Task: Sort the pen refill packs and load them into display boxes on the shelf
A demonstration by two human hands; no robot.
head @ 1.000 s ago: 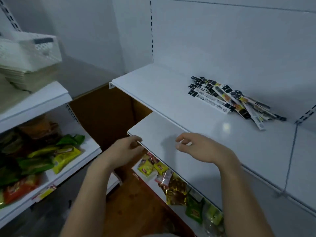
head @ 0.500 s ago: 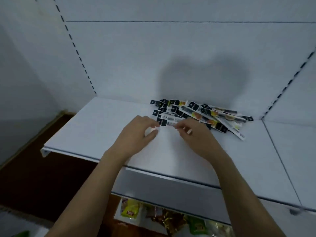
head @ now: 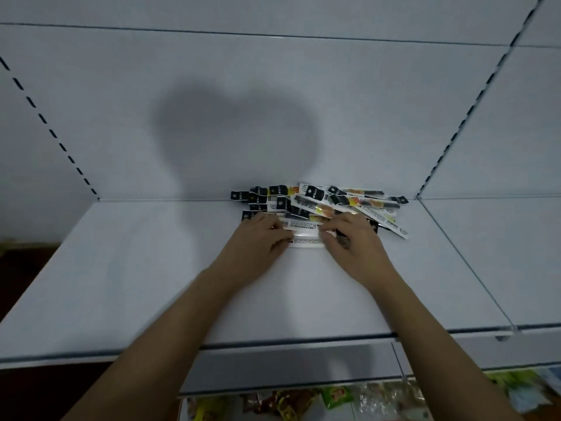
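The pen refill packs [head: 321, 205] lie in a messy pile at the back of the white shelf [head: 136, 268]. My left hand [head: 258, 241] and right hand [head: 352, 241] both pinch the nearest pack [head: 305, 238], one at each end.

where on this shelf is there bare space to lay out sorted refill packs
The shelf is bare left of the left hand, out to the left wall, and along the front edge around both forearms. Another bare strip runs right of the right hand to the shelf seam. It is crowded only at the back centre, where the pile of refill packs lies against the back panel.
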